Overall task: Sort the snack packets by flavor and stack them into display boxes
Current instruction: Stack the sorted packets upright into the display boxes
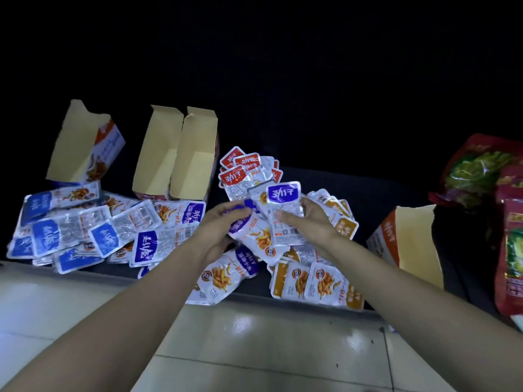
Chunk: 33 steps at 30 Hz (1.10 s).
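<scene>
reaching in from below, both hands meet at the middle of a dark table [396, 182] covered with small snack packets. left hand [223, 224] is curled, fingertips pinched on a purple packet [256, 236] that lies face up with its fish picture showing. right hand [308, 222] is closed on a second purple packet [284, 206], held tilted up, label band at the top and printed back toward the camera; thumb on its lower edge. the two held packets overlap, touching, between the hands.

blue packets [65, 230] lie in a loose heap well to the left of the left hand, mixed face up and face down. more purple ones [158, 239] sit just beside the left wrist, and another [226, 275] under the forearms at the table's near edge. red packets [240, 168] are piled just beyond the hands. orange packets [314, 284] lie under and to the right of the right forearm, some hanging over the edge.

display boxes: one blue-printed box [82, 148] leaning at far left, flap open; two plain-sided boxes [181, 157] side by side, upright and open, behind the purple pile; one orange-trimmed box [407, 244] leaning at right, near the right forearm. what the boxes hold cannot be told.

large red bags [506, 210] crowd the right edge. pale tiled floor [254, 349] below the table. background too dark to read.
</scene>
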Available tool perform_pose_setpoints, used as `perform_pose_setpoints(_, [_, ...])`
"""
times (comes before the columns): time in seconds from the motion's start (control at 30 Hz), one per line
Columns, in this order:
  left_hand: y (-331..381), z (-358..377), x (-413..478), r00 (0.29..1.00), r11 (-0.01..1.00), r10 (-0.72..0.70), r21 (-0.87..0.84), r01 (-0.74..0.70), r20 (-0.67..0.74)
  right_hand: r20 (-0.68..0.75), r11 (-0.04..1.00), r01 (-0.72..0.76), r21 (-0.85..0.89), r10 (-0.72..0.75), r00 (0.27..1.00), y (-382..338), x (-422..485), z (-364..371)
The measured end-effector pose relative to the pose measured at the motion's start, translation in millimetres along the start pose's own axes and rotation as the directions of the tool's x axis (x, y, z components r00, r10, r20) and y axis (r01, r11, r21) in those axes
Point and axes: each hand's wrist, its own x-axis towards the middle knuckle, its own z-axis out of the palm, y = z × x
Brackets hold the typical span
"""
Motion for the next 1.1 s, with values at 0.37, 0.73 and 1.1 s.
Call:
perform_pose_setpoints(0.37, [-2, 4, 5, 0.986, 0.990, 0.034, -0.128, -0.055, -0.162, 0.085, 0.986, -0.064, 0.154, 0.051, 0.995, -5, 2, 0])
perform_pose_setpoints(0.73, [5, 19, -9, 0.985, 0.957, -0.037, -0.278, 0.084, 0.170, 0.024, 0.963, -0.028, 0.267, 0.022, 0.999, -10, 1, 8])
perform_pose_setpoints(1.1, [-3, 21, -3, 0.988, 0.999, 0.029, 0.042, -0.023, -0.153, 0.060, 0.985, -0.052, 0.167, 0.042, 0.997, -9, -5, 18])
